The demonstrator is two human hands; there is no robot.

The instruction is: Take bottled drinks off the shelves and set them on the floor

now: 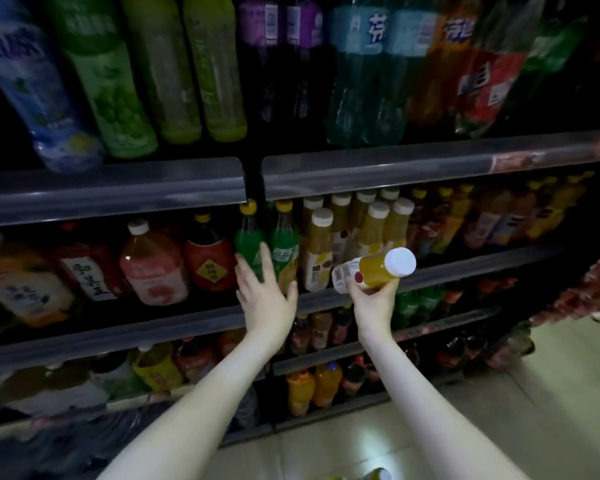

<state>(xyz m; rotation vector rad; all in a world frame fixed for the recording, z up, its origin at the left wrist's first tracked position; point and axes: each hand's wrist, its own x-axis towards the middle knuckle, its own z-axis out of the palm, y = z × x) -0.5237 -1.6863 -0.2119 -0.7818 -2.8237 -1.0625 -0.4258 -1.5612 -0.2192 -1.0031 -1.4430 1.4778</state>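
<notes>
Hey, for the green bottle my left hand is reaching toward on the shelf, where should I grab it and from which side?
Grip the green bottle around its labelled body, probably from the front. It stands upright at the shelf's front edge, its yellow cap under the shelf above, and neighbours crowd both sides. The left hand is open.

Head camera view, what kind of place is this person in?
Most likely a shop's drinks aisle. Tiered shelves with clear price-strip fronts are packed with rows of bottled drinks, over a tiled floor. The right hand holds a juice bottle.
</notes>
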